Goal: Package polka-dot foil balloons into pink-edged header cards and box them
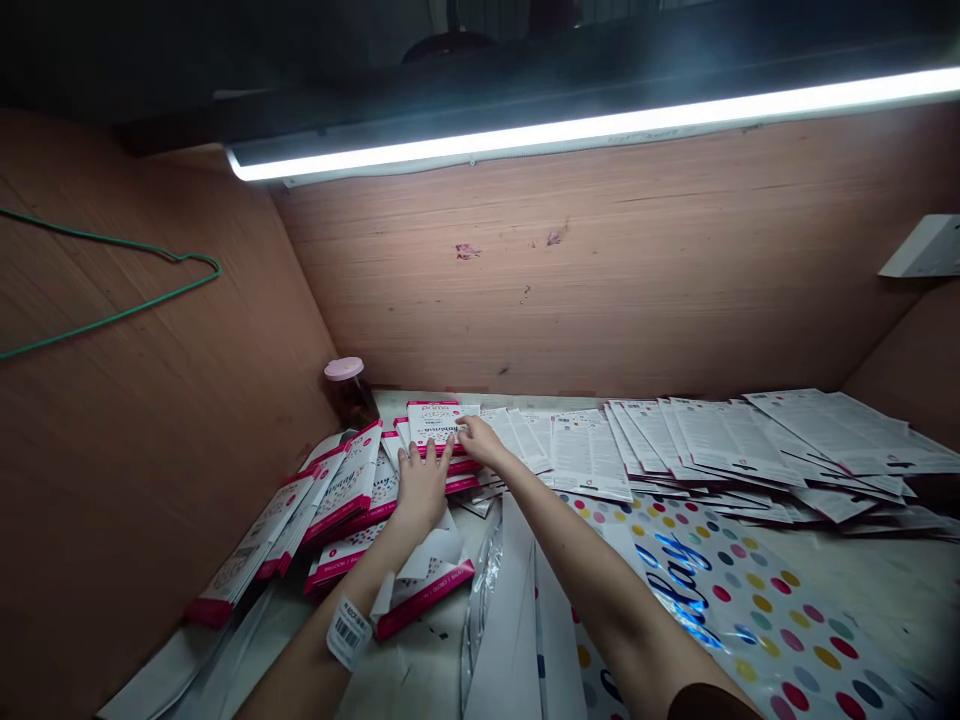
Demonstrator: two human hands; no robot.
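Observation:
My left hand [421, 487] lies flat with fingers spread on a stack of pink-and-white packaged cards [358, 490] at the left of the bench. My right hand [480, 440] reaches further back and pinches the edge of the top pink-and-white card packet [435, 420] on that stack. A barcode wristband [348, 632] is on my left wrist. Both forearms stretch forward from the bottom of the view.
A row of white printed sheets [735, 440] fans across the back right. A polka-dot foil sheet with blue lettering [750, 600] lies at front right. A pink-lidded jar [346, 385] stands in the back left corner. A green wire hanger [112, 270] hangs on the left wooden wall. A lit tube lamp [600, 125] runs overhead.

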